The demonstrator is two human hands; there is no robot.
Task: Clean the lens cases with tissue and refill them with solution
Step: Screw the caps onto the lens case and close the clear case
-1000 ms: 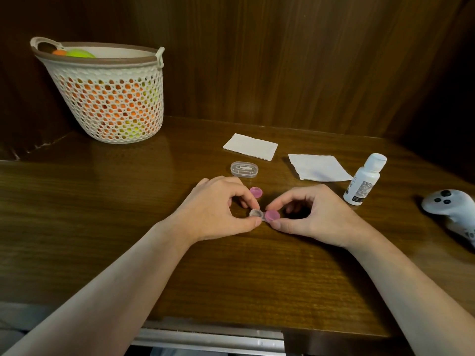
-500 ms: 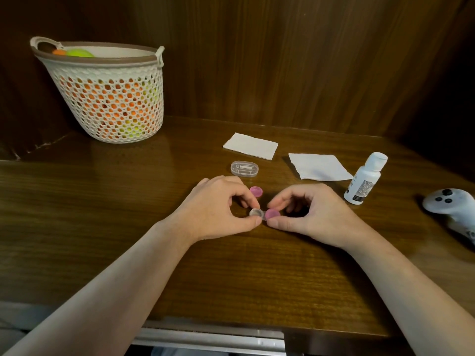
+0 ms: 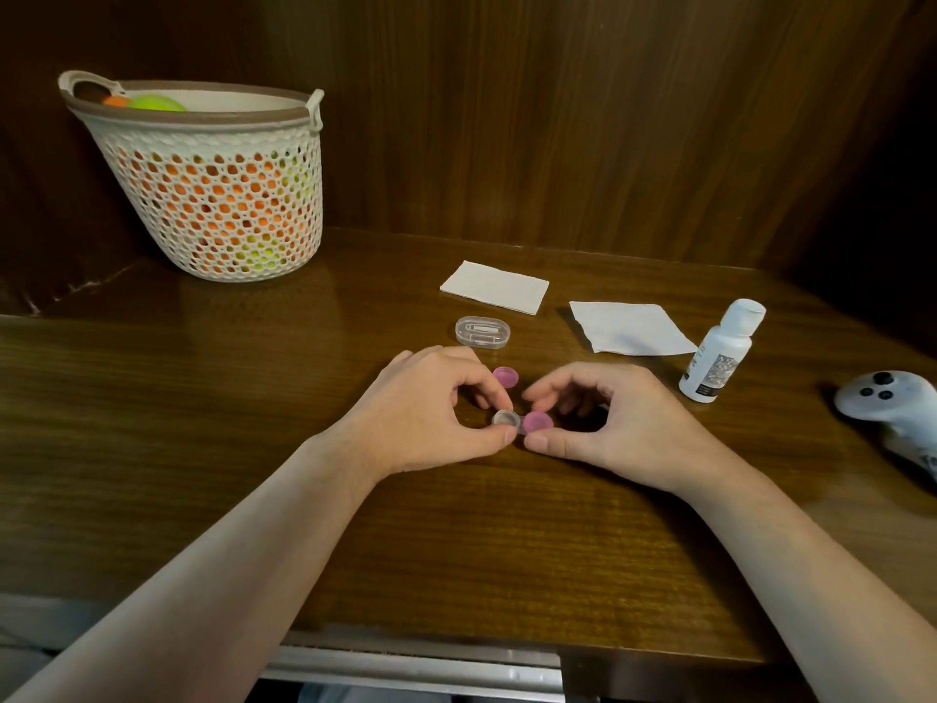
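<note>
progress: early, caps coming off | lens case (image 3: pixel 522 422) sat mid-desk, left hand (image 3: pixel 431 413) pinched its open well, right hand (image 3: pixel 616 423) pinched the pink cap (image 3: pixel 538 422) on the other | loose cap (image 3: pixel 506 376) already off just behind | tissues (image 3: pixel 631 328), solution bottle (image 3: pixel 720 355) near right edge looked untouched, so wiping and refilling both left

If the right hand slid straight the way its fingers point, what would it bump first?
The right hand points leftward, so it would probably first bump the left hand, which holds the lens case from the other side.
</note>
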